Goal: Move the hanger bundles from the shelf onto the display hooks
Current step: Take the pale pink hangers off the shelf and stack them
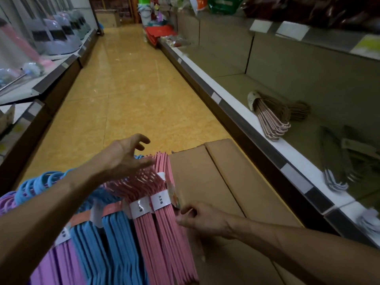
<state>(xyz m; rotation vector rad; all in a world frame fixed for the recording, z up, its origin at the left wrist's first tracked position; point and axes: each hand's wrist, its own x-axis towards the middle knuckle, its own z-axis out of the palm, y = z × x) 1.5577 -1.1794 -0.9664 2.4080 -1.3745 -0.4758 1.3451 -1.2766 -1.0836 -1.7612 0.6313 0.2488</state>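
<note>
Left hand (125, 155) hovers spread above pink hanger bundles (162, 212); right hand (197, 218) pinches their edge beside a cardboard box (222, 182).

You can see dark printed characters on the white paper band (161, 200) around the pink hangers (164, 229). They are too small and blurred to read.

Two pink hanger bundles (164, 212), one cardboard box (216, 182), two hands (125, 155)
</note>
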